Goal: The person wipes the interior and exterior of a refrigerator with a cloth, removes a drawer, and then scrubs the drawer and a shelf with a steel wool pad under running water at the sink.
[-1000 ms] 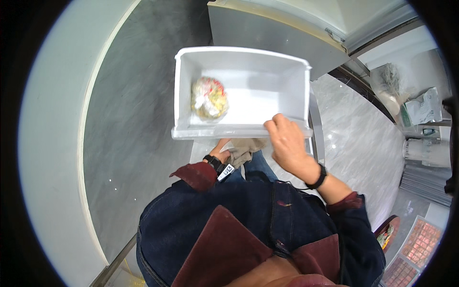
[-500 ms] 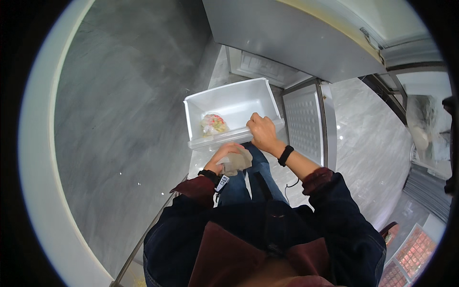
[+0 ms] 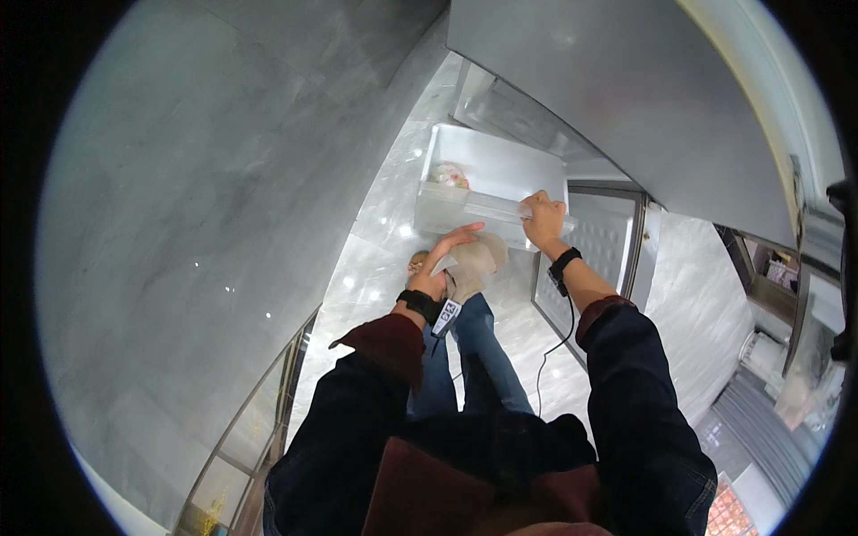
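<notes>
White plastic drawer (image 3: pixel 487 183), half out of the fridge, looks rigid, light, slick-walled; I'd hold its front rim. My right hand (image 3: pixel 542 217) is clamped there; left hand (image 3: pixel 444 255) open below it, apart. Small wrapped food packet (image 3: pixel 450 175) inside.

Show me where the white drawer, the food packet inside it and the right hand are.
white drawer (image 3: pixel 500 161): head view, on its bare inner floor.
food packet (image 3: pixel 450 175): head view, on its middle.
right hand (image 3: pixel 542 219): head view, on the back of the hand, at the drawer's front rim.
</notes>
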Motion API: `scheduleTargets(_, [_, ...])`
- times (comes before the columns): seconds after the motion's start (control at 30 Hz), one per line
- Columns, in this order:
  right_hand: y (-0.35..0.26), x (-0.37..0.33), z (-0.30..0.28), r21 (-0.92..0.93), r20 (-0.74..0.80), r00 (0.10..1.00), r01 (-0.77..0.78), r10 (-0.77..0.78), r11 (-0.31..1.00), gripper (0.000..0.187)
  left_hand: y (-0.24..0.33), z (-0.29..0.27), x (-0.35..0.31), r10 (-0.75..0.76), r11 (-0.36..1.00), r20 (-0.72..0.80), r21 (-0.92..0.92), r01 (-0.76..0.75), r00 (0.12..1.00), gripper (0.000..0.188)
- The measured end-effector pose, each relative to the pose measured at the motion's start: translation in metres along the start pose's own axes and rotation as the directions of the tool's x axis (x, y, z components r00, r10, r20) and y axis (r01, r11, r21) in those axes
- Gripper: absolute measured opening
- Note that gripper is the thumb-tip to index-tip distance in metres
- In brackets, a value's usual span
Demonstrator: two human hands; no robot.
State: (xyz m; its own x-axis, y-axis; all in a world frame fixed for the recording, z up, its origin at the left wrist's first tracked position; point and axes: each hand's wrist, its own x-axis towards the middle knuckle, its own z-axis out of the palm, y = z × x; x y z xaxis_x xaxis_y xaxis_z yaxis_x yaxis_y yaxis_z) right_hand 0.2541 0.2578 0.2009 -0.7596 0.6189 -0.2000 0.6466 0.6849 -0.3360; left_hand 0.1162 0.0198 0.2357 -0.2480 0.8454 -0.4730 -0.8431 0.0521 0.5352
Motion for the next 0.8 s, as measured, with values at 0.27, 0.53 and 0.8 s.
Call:
scheduleTargets(0.27, [0.077,0.034,0.039,-0.034,-0.063,0.985,-0.162,0.16,0.986,0.028,-0.009,-0.019,-0.008,0.325,0.831,0.21,0.403,-0.385,0.922,0.061])
scheduleTargets(0.53, [0.125,0.053,0.07,-0.129,-0.147,0.964,-0.24,0.221,0.962,0.03,-0.038,-0.05,0.008,0.339,0.857,0.184,0.343,-0.384,0.922,0.039])
scheduleTargets(0.8, [0.148,0.079,0.069,-0.076,-0.083,0.965,-0.256,0.249,0.964,0.033,-0.059,-0.063,0.004,0.298,0.894,0.172,0.296,-0.338,0.939,0.036])
